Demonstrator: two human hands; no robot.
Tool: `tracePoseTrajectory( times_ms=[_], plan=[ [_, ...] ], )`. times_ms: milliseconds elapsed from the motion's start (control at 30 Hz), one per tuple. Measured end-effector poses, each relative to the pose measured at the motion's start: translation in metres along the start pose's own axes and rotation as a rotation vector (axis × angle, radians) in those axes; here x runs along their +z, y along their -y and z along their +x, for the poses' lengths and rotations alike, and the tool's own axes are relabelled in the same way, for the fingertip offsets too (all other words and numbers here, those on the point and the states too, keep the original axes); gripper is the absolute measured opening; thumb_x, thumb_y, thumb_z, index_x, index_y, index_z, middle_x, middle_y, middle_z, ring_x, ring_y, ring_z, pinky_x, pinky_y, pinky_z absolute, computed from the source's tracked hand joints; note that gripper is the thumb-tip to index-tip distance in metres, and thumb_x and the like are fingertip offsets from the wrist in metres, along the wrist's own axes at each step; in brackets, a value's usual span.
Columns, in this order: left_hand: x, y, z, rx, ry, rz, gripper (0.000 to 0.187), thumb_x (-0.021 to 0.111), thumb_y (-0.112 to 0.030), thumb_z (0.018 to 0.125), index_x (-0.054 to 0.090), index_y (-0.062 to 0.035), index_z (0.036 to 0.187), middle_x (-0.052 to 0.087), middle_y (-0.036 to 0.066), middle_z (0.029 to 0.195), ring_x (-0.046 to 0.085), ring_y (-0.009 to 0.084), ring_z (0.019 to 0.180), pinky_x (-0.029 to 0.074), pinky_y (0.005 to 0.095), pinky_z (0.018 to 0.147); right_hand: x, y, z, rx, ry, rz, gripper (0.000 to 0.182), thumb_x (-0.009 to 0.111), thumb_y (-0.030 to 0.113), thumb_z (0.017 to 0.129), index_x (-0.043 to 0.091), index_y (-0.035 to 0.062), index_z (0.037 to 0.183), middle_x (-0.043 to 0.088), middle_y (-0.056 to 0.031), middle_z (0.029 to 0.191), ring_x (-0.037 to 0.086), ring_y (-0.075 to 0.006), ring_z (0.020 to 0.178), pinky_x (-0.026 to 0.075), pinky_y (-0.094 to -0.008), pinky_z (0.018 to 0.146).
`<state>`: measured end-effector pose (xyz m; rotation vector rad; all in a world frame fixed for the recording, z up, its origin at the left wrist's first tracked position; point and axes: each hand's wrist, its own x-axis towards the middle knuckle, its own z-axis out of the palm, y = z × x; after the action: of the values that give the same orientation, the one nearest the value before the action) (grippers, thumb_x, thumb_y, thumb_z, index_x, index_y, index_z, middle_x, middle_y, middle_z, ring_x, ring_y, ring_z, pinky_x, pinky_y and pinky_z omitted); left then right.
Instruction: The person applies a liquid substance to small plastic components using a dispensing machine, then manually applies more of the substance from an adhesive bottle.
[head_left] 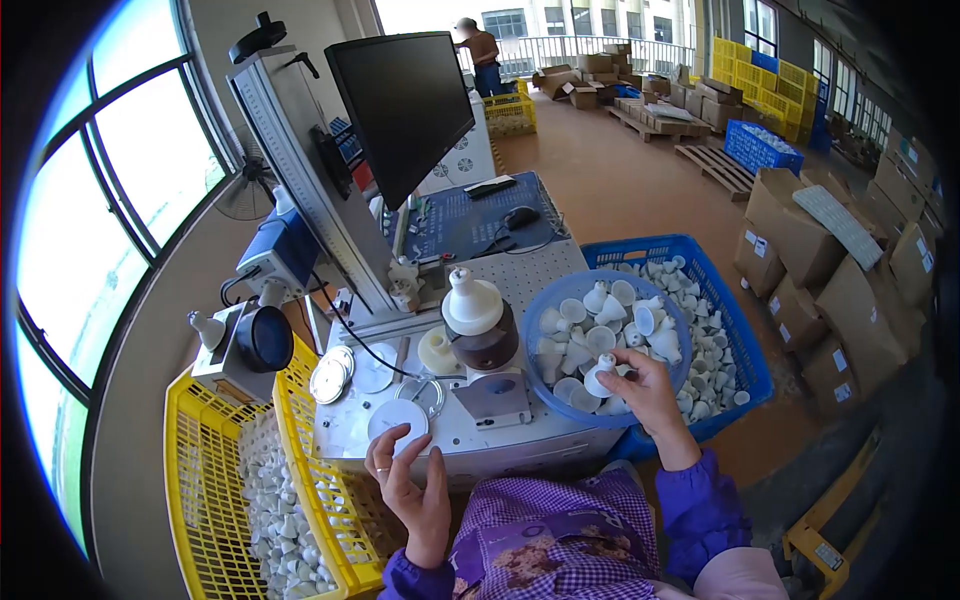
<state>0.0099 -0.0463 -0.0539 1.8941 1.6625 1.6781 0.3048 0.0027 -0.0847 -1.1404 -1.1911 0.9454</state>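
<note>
Your right hand (655, 400) has the white cup (602, 377) pinched between thumb and fingers (636, 362), which are closed down to its width, and you hold it over the near edge of the round blue basin (541, 392). Its narrow neck points up and its wide mouth down, so the long axis runs close to upright; how far it leans is hard to judge through this curved view. Your left hand (418, 500) has hold of nothing: its fingers are parted and loosely curled, just beside a white disc (396, 414) on the tabletop (345, 432). Farther in, a second white cup (473, 303) sits on the dark cylindrical fixture (485, 345), neck up, its long axis nearly vertical. The basin in front of you is heaped with similar white cups lying every way, some with round mouths turned up, others on their sides or with necks upward. To its right, partly behind it, the blue crate (752, 352) holds many more, spread in a jumbled layer. At your left, below the tabletop, the yellow crate (188, 470) also carries a loose pile of small white cups, their axes pointing in all directions.
</note>
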Motion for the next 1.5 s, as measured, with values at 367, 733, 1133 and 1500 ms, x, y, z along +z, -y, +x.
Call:
tracePoseTrajectory(
  times_ms=[367, 733, 1133, 1500],
  plan=[
    [0.072, -0.038, 0.134, 0.127, 0.036, -0.094, 0.034, 0.073, -0.021, 0.076, 0.066, -0.0046, 0.106, 0.055, 0.012, 0.117, 0.036, 0.0331, 0.119, 0.032, 0.0424, 0.099, 0.026, 0.045, 0.021, -0.132, -0.057, -0.012, 0.03, 0.076, 0.011, 0.076, 0.063, -0.0028, 0.098, 0.056, 0.0007, 0.071, 0.052, -0.0045, 0.06, 0.042, -0.0188, 0.053],
    [0.019, -0.033, 0.112, -0.22, 0.023, -0.819, 0.022, 0.063, -0.012, 0.089, 0.063, 0.0003, 0.107, 0.064, 0.006, 0.101, 0.059, 0.0115, 0.09, 0.047, 0.0257, 0.08, 0.124, 0.113, 0.092, -0.619, 0.066, -0.376, 0.027, 0.076, 0.019, 0.076, 0.061, 0.0001, 0.088, 0.064, -0.0108, 0.075, 0.06, -0.0164, 0.061, 0.046, -0.0296, 0.056],
    [0.014, -0.013, 0.067, -0.374, 0.09, -0.897, 0.021, 0.062, -0.009, 0.09, 0.062, 0.0005, 0.108, 0.064, 0.005, 0.102, 0.059, 0.0096, 0.09, 0.046, 0.0241, 0.079, 0.131, 0.107, 0.093, -0.579, 0.037, -0.468, 0.031, 0.075, 0.021, 0.076, 0.063, -0.0024, 0.093, 0.064, -0.0127, 0.086, 0.059, -0.0211, 0.071, 0.047, -0.0307, 0.062],
    [0.014, -0.005, 0.047, -0.426, 0.124, -0.913, 0.021, 0.061, -0.01, 0.09, 0.061, -0.0005, 0.109, 0.064, 0.003, 0.101, 0.058, 0.0085, 0.088, 0.045, 0.0224, 0.079, 0.131, 0.107, 0.093, -0.547, 0.011, -0.569, 0.037, 0.076, 0.029, 0.075, 0.067, -0.0011, 0.094, 0.065, -0.0118, 0.09, 0.057, -0.0256, 0.088, 0.047, -0.0351, 0.075]
  ],
)
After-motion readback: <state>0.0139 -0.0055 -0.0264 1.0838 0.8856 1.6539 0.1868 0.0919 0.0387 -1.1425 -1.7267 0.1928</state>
